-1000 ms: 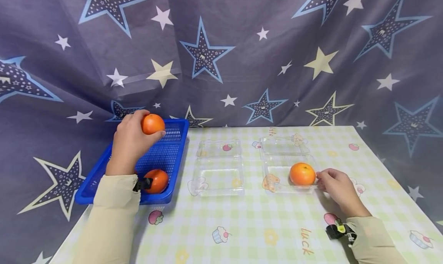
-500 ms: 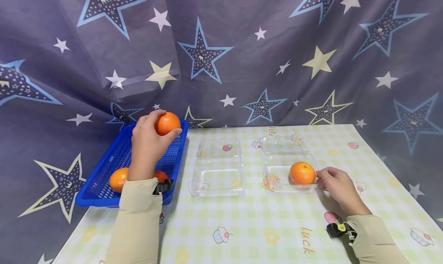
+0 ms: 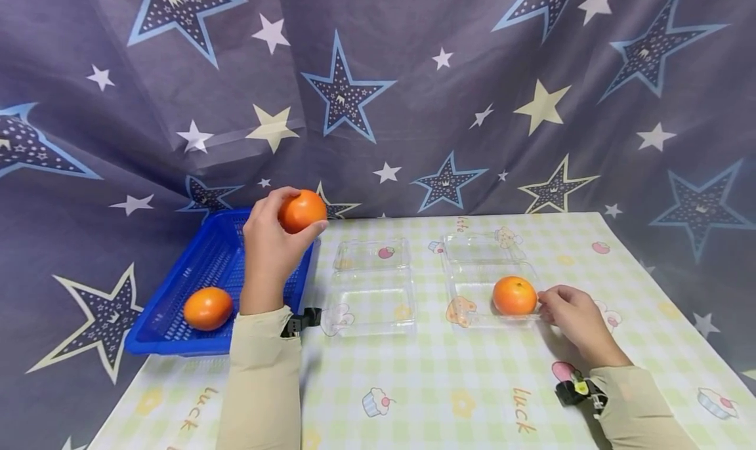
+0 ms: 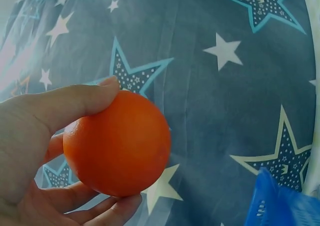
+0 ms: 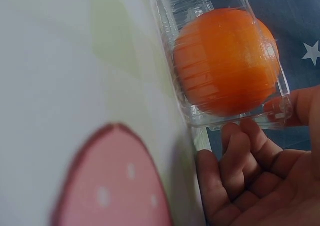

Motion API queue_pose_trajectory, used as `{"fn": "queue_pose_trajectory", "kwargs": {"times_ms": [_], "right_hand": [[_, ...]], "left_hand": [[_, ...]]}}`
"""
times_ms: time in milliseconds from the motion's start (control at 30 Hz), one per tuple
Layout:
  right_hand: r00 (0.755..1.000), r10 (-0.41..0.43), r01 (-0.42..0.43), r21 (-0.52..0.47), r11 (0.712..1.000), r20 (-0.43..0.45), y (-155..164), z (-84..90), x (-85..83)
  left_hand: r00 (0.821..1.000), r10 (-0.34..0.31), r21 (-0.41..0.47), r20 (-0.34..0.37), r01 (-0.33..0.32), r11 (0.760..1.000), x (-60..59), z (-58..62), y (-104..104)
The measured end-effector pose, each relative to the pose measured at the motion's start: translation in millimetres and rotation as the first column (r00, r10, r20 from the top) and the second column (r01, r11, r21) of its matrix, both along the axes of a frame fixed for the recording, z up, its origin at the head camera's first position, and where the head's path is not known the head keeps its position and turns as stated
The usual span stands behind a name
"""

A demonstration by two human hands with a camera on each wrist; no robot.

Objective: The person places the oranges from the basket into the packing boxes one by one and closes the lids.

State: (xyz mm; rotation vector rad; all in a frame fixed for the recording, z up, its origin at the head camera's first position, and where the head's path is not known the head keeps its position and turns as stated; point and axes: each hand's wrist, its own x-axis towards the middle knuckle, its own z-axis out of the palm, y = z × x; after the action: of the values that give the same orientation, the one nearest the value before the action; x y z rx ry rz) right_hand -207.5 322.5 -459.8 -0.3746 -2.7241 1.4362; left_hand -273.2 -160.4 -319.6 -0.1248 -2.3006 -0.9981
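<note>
- Around the hands, a checked tablecloth (image 3: 413, 384) printed with cupcakes and the word "luck" covers the table, and a dark star-patterned curtain (image 3: 413, 96) hangs behind it.
- At the table's left edge sits a blue plastic basket (image 3: 171, 306) with a second orange (image 3: 207, 308) lying in its near end.
- Between the basket and the right-hand container stands an open clear clamshell box (image 3: 371, 286), its lid folded back toward the curtain.
- Further right, a second clear clamshell box (image 3: 472, 276) holds a third orange (image 3: 515, 295) in its front tray.
- The left hand (image 3: 273, 246) is raised above the basket's right rim, thumb and fingers curled round an orange (image 3: 302, 211), which is clear of the table.
- That held orange is round, smooth and evenly deep orange; the left wrist view shows no stem or blemish on the facing side.
- The right hand (image 3: 575, 322) rests on the cloth, its curled fingertips (image 5: 235, 136) touching the near right edge of the box with the third orange.
- From the wrist view it is unclear whether those fingers pinch the rim or only touch it.
- Both forearms are in beige sleeves (image 3: 262, 384), cut off by the lower edge.
</note>
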Motion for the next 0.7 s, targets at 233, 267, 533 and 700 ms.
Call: {"fn": "queue_pose_trajectory", "kwargs": {"times_ms": [233, 267, 533, 700], "right_hand": [[1.000, 0.002, -0.002, 0.022, 1.000, -0.008, 0.1, 1.2, 0.1], [1.000, 0.002, -0.002, 0.021, 1.000, -0.009, 0.0, 0.6, 0.5], [1.000, -0.003, 0.003, 0.022, 1.000, 0.008, -1.1, -2.8, 1.0], [1.000, -0.006, 0.006, 0.016, 1.000, 0.000, -1.2, -1.6, 0.2]], "left_hand": [[0.996, -0.069, 0.022, -0.054, 0.071, 0.997, -0.8, -4.8, 4.4], [0.995, -0.083, 0.028, -0.063, 0.084, 0.996, -0.9, -4.9, 5.2], [0.991, -0.121, 0.085, -0.049, 0.125, 0.989, -2.6, -11.7, 23.6], [0.983, -0.173, 0.075, -0.058, 0.177, 0.981, -3.8, -14.2, 42.7]]}}
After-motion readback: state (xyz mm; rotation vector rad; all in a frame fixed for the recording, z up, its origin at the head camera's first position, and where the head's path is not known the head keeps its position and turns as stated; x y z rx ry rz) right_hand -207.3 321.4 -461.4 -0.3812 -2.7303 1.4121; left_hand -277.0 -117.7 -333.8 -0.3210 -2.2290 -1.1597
